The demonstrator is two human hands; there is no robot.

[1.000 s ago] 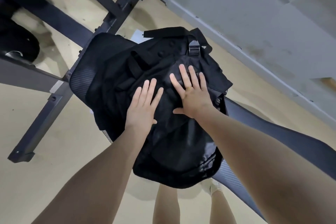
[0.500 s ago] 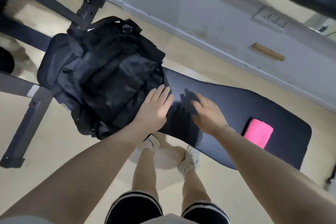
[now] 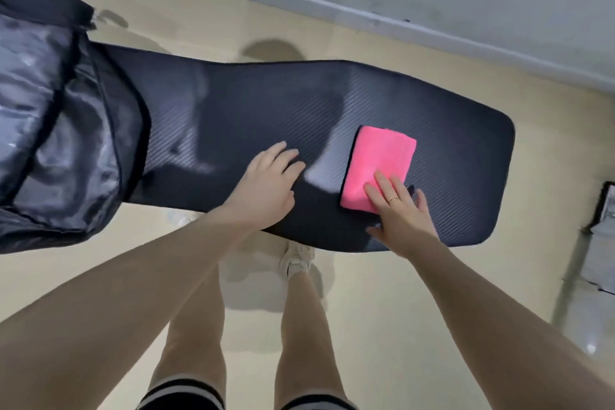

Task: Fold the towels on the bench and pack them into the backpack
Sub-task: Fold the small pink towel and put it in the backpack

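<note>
A pink towel (image 3: pixel 379 163), folded into a small rectangle, lies on the right half of the black padded bench (image 3: pixel 249 103). My right hand (image 3: pixel 402 210) rests with straight fingers on the towel's near right corner. My left hand (image 3: pixel 266 183) lies flat on the bench pad, a short way left of the towel and apart from it. The black backpack (image 3: pixel 56 130) sits on the bench's left end, its shiny dark lining showing.
A grey wall base (image 3: pixel 366 0) runs behind the bench, across the beige floor. A dark object (image 3: pixel 602 210) stands on the floor at the right edge. My legs and a white shoe (image 3: pixel 296 260) are just below the bench's near edge.
Both hands left the backpack and moved right along the bench. My right hand now touches the pink towel, and my view has swung right, pushing the backpack to the left edge.
</note>
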